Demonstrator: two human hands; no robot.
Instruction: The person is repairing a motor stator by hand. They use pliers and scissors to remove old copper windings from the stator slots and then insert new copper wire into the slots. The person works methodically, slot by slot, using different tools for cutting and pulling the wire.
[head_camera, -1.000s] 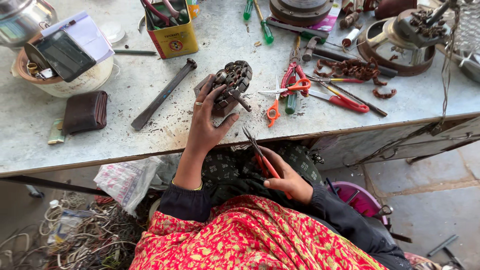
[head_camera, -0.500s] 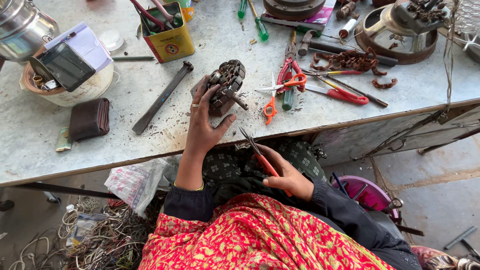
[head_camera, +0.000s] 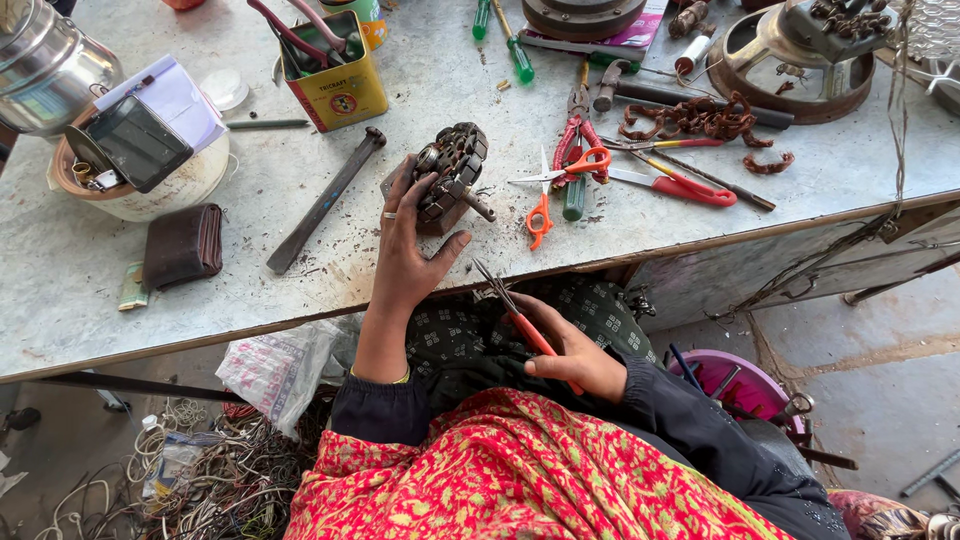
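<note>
Left hand on a motor core at the bench edge, right hand holding pliers over the lap

The left hand (head_camera: 405, 245) lies on the table (head_camera: 300, 255) with its fingers (head_camera: 400, 195) spread and curled around the near side of the motor core (head_camera: 452, 172), a round dark metal piece with a short shaft sticking out past the thumb; the core rests on the table top right at the fingertips. The right hand (head_camera: 580, 352) is below the table edge, over the lap, its fingers clenched around the orange handles of the pliers (head_camera: 512, 312), whose thin metal tips point up toward the left thumb. Beyond the left fingertips stands a yellow tin (head_camera: 335, 75) of tools; to their left lies a hammer (head_camera: 325, 200), and further left a brown wallet (head_camera: 182, 245). To their right lie orange scissors (head_camera: 555, 185)
</note>
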